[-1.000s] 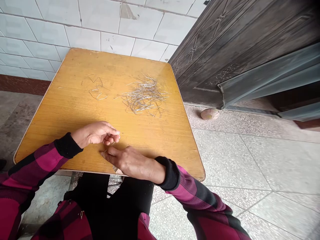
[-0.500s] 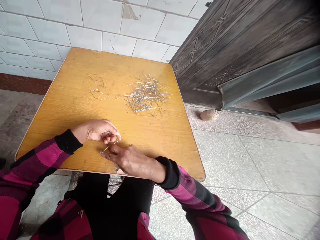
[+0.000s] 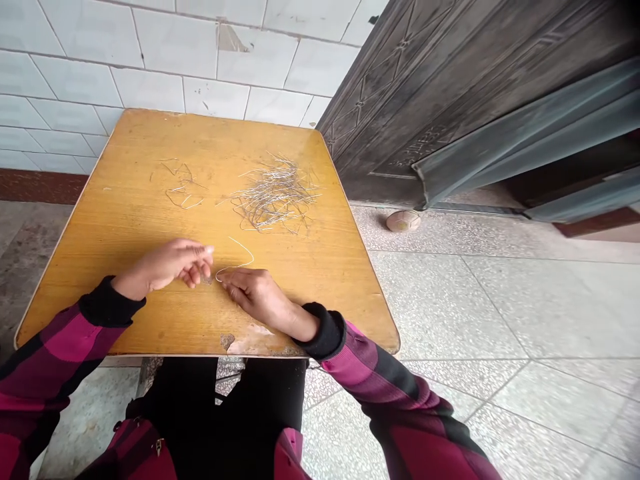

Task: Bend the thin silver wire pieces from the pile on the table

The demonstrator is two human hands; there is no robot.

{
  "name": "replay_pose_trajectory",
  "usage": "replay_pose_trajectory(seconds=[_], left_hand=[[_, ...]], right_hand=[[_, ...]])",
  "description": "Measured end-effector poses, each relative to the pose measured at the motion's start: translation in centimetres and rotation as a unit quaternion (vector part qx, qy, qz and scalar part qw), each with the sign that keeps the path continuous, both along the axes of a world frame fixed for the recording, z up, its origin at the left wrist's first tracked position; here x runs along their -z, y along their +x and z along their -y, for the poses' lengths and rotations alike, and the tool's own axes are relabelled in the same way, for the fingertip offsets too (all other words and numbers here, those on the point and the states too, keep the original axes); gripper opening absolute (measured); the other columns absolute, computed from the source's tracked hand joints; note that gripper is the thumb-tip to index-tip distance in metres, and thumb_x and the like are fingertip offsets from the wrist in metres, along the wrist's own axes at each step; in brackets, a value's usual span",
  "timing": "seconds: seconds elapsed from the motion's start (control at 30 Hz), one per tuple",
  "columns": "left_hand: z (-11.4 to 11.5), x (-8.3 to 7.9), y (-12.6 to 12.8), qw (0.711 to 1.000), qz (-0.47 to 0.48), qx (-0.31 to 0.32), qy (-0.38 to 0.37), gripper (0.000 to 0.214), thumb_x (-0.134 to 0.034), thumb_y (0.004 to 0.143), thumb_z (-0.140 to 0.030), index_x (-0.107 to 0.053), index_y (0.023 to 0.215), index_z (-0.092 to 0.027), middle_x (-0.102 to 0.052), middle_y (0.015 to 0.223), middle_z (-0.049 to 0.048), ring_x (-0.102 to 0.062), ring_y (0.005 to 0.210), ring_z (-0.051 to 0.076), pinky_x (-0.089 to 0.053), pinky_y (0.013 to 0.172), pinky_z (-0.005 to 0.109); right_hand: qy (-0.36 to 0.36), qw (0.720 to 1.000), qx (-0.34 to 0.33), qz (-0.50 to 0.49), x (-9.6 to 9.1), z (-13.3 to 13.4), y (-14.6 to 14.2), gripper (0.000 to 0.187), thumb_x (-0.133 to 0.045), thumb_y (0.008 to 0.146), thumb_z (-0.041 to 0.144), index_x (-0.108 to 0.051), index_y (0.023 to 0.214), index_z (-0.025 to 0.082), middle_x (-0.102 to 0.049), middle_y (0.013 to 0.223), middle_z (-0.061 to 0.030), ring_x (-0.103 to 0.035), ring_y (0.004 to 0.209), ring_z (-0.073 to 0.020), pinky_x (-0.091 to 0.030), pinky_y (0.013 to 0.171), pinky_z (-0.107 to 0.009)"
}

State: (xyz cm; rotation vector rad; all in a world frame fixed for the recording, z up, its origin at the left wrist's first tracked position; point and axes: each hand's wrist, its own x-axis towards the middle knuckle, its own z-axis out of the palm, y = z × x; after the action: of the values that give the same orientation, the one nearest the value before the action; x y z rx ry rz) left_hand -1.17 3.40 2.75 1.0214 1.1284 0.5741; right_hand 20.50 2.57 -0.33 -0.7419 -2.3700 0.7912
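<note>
Wooden tabletop (image 3: pixel 210 140) bears a heap of wire (image 3: pixel 275 200), left hand (image 3: pixel 165 265) loosely curled, right hand (image 3: pixel 255 297) touching a bent wire (image 3: pixel 249 248), grip unclear

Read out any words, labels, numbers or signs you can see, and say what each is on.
Nothing can be read. The dark wooden door has a carved band that may be characters, too blurred to read; the worn ball and yellow wooden table show no legible marks.

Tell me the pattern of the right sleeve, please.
The right sleeve has magenta and black checks, best seen in the head view.
</note>
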Motion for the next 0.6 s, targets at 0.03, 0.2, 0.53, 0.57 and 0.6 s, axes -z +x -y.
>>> replay_pose_trajectory(seconds=[0.03, 0.2, 0.53, 0.57, 0.6], left_hand=[[0.4, 0.1, 0.4, 0.999, -0.026, 0.035, 0.012, 0.036, -0.061, 0.082, -0.047, -0.061, 0.074, -0.012, -0.063, 0.064, 0.0038, -0.055, 0.048, 0.01, -0.045, 0.046, 0.022], [1.6, 0.7, 2.2, 0.988, -0.099, 0.077, 0.087, 0.028, -0.054, 0.085, -0.032, -0.055, 0.063, -0.015, -0.056, 0.052, -0.0003, -0.051, 0.044, 0.009, -0.041, 0.043, 0.02], [2.0, 1.3, 2.8, 0.983, -0.117, 0.007, 0.142, 0.028, -0.049, 0.082, -0.026, -0.05, 0.055, -0.017, -0.049, 0.046, -0.0036, -0.043, 0.036, 0.007, -0.034, 0.036, 0.019], [2.1, 1.4, 2.8, 0.981, -0.12, 0.005, 0.15, 0.028, -0.049, 0.082, -0.026, -0.05, 0.055, -0.017, -0.049, 0.046, -0.0037, -0.043, 0.035, 0.007, -0.034, 0.036, 0.02], [2.2, 1.5, 2.8, 0.98, -0.124, 0.004, 0.158, 0.029, -0.049, 0.082, -0.027, -0.049, 0.055, -0.017, -0.05, 0.047, -0.0037, -0.043, 0.035, 0.007, -0.034, 0.036, 0.02]], right_hand=[[-0.001, 1.0, 0.003, 0.002, 0.1, -0.1, 0.0, 0.022, -0.047, 0.093, 0.014, -0.067, 0.102, 0.013, -0.071, 0.091, -0.007, -0.066, 0.081, -0.0139, -0.05, 0.074, -0.024], [0.0, 0.998, 0.017, 0.058, 0.6, -0.1, -0.1, 0.016, -0.048, 0.094, 0.017, -0.064, 0.096, 0.013, -0.067, 0.079, -0.0042, -0.062, 0.071, -0.0123, -0.046, 0.067, -0.022], [0.226, 0.962, 0.008, 0.153, -0.7, -0.5, 0.8, 0.023, -0.045, 0.096, 0.014, -0.065, 0.108, 0.016, -0.062, 0.076, -0.0029, -0.053, 0.064, -0.0118, -0.032, 0.052, -0.024], [0.232, 0.96, 0.005, 0.155, -0.8, -0.6, 0.9, 0.023, -0.045, 0.096, 0.014, -0.065, 0.108, 0.017, -0.062, 0.077, -0.003, -0.053, 0.065, -0.0123, -0.032, 0.053, -0.025], [0.234, 0.96, 0.001, 0.156, -0.9, -0.6, 1.0, 0.023, -0.046, 0.096, 0.014, -0.065, 0.109, 0.017, -0.063, 0.078, -0.003, -0.054, 0.066, -0.0128, -0.033, 0.053, -0.025]])
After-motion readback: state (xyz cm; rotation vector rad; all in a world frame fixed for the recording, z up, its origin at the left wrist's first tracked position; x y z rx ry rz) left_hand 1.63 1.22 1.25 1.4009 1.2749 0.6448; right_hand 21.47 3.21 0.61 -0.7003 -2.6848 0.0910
